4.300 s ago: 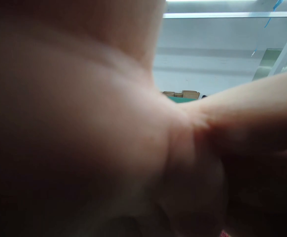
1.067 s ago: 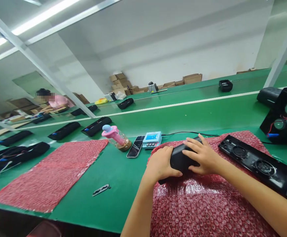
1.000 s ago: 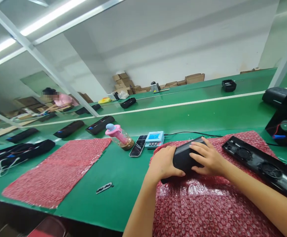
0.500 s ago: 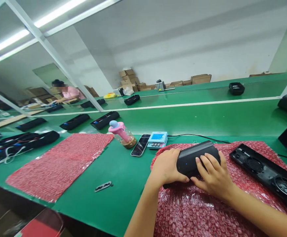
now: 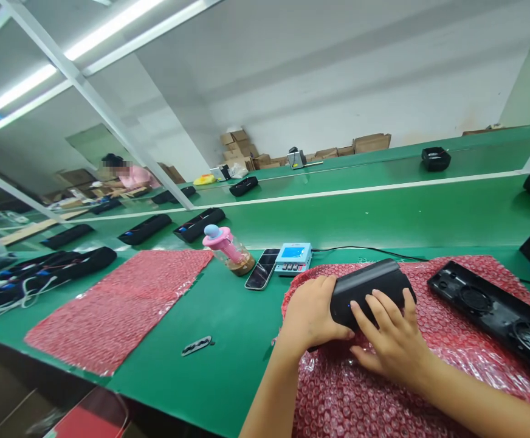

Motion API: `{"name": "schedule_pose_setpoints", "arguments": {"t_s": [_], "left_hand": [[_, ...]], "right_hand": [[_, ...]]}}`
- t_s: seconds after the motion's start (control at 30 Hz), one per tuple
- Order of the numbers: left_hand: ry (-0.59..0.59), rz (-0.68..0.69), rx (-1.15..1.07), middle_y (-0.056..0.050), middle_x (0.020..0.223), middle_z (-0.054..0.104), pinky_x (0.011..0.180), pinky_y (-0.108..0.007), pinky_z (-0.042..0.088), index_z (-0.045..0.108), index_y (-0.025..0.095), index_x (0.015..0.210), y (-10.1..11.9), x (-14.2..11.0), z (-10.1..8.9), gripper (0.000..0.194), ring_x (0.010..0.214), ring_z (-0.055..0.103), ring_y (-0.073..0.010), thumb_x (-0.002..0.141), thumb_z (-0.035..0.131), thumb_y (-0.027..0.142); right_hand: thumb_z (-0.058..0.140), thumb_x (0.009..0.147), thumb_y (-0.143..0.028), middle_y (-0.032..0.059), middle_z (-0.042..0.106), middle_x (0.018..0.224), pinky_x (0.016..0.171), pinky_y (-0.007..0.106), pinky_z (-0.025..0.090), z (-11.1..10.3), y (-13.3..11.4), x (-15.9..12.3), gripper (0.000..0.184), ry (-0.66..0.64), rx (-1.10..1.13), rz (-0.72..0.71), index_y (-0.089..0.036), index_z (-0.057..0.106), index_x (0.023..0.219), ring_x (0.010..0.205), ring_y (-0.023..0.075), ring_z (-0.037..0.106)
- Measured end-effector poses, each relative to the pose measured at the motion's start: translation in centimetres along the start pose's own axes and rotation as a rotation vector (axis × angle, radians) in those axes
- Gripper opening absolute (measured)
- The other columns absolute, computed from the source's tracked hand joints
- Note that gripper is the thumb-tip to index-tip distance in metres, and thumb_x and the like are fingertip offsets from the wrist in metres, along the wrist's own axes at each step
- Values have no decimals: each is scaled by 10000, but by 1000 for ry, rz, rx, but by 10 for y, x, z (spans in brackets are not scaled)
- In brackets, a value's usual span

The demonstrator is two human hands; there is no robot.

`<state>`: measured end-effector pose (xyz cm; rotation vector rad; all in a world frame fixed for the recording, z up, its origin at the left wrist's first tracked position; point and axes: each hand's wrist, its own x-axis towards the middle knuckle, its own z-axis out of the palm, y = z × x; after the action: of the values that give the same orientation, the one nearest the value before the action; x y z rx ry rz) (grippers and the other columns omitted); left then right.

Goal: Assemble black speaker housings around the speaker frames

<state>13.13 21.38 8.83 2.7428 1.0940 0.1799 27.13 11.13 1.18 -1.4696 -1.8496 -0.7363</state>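
- Evidently the work is mid-handling: the black case (image 5: 369, 283) is between both hands, tilted, over the red bubble wrap (image 5: 351, 395) on the right part of the green bench (image 5: 228, 377), nearer its back edge than its front.
- The left hand (image 5: 308, 313) is clamped on the case's left end, thumb along the lower side, fingers passing over the top; their tips are hidden.
- The right hand (image 5: 390, 334) is spread rather than clenched, some fingertips laid on the front face, the thumb apart from the fingers near the lower edge.
- As for what looks done, the faces of the case in sight seem smooth and closed, and a tiny blue light shows on the front, so I judge it powered; its underside and far side are hidden.
- As for what looks left, the black panel (image 5: 488, 313) with round openings lies apart, along the wrap's right side, and seems not yet fitted to anything.
- Toward the bench's back edge, the pale blue device (image 5: 293, 258) with a lit screen stands beside the phone (image 5: 262, 269); whether either serves this work I cannot tell.
- The small grey strip (image 5: 196, 345) lies loose toward the front edge, untouched.
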Motion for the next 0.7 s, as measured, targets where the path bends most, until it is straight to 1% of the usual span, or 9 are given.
{"name": "schedule_pose_setpoints", "arguments": {"t_s": [0.07, 0.13, 0.2, 0.23, 0.27, 0.33, 0.4, 0.57, 0.7], "left_hand": [[-4, -3, 4, -62, 1043, 610, 830, -396, 462, 523, 193, 1085, 0, 0, 0, 750, 937, 574, -280, 452, 776, 508], [7, -3, 2, -65, 1042, 610, 844, -389, 458, 519, 192, 1093, 0, 0, 0, 701, 940, 574, -273, 500, 747, 488], [26, 5, 0, -67, 1035, 611, 856, -385, 452, 518, 193, 1089, 0, -2, 1, 642, 943, 573, -269, 541, 716, 464], [31, 10, 0, -66, 1031, 612, 856, -386, 452, 519, 194, 1085, 1, -2, 1, 625, 942, 572, -269, 549, 707, 454], [35, 13, 1, -65, 1027, 613, 856, -390, 452, 518, 193, 1083, 1, -3, 2, 619, 941, 572, -270, 550, 704, 447], [37, 15, 4, -65, 1024, 613, 847, -400, 454, 518, 188, 1076, 2, -4, 2, 617, 934, 571, -273, 543, 703, 438], [37, 11, 4, -67, 1026, 612, 832, -405, 458, 517, 183, 1070, 3, -4, 3, 607, 927, 570, -275, 543, 694, 427], [50, 2, 9, -82, 1063, 605, 842, -416, 454, 510, 174, 1100, 5, -6, 3, 567, 952, 563, -276, 591, 634, 393], [44, -5, 10, -87, 1070, 603, 851, -422, 453, 503, 165, 1128, 4, -7, 4, 589, 965, 560, -280, 593, 621, 382]], "right_hand": [[482, 856, -510, 157, 595, 1082, 1028, 611, 145, -2, -3, 0, 480, -13, 36, 15, -149, 602, 1149, 1085, 310, 477], [523, 827, -464, 142, 609, 1010, 974, 558, 265, -4, -8, 0, 469, -35, 46, 1, -137, 595, 1155, 972, 295, 525], [562, 785, -368, 94, 612, 822, 784, 432, 399, -6, -14, -2, 468, -110, 38, -19, -101, 580, 1169, 753, 240, 548], [570, 762, -322, 65, 590, 728, 661, 374, 398, -6, -16, -3, 488, -163, 29, -24, -78, 564, 1186, 646, 212, 529], [573, 743, -285, 37, 562, 654, 565, 338, 356, -6, -18, -5, 518, -218, 20, -24, -60, 542, 1209, 561, 191, 500], [576, 724, -252, 5, 526, 581, 485, 315, 272, -4, -19, -9, 584, -292, 9, -13, -43, 488, 1262, 476, 173, 470], [581, 719, -241, 1, 526, 569, 474, 316, 249, -3, -19, -11, 614, -307, -1, -11, -39, 457, 1285, 456, 171, 476], [586, 687, -166, -1, 511, 532, 455, 315, 189, -1, -15, -10, 574, -254, -71, -92, -35, 484, 1237, 416, 164, 453], [520, 630, -88, -8, 494, 483, 449, 307, 161, -5, -14, -8, 599, -307, -97, -106, -41, 496, 1227, 379, 146, 437]]}}
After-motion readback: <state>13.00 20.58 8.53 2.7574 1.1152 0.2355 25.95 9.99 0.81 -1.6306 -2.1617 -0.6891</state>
